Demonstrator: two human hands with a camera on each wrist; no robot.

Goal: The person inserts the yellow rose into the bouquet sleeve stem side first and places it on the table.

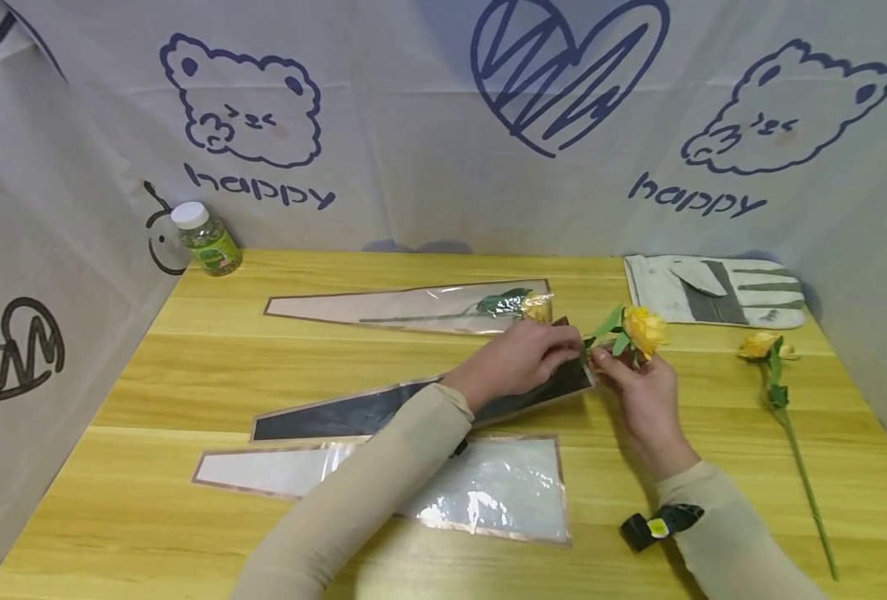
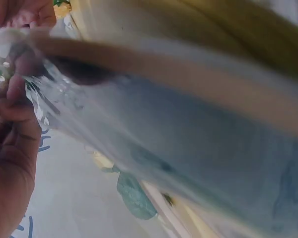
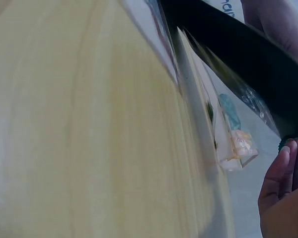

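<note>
My left hand (image 1: 522, 354) pinches the wide end of a black flower sleeve (image 1: 368, 414), which has a clear front and a pinkish border. At that mouth, my right hand (image 1: 646, 400) grips a yellow flower (image 1: 643, 332) just under its bloom and leaves. The flower's stem runs into the sleeve and is mostly hidden there. In the left wrist view the sleeve (image 2: 179, 134) is raised and fills much of the picture. From the right wrist view, the right hand's fingertips (image 3: 287, 151) are right at the sleeve's edge, on the green part of the flower.
Behind lies a pale sleeve (image 1: 323, 307) with a yellow flower (image 1: 537, 307) inside. A white sleeve (image 1: 503, 475) is in front, under the left forearm. To the right are a loose yellow flower (image 1: 796, 433) and folded gloves (image 1: 721, 292). A lidded jar (image 1: 211, 242) stands back left.
</note>
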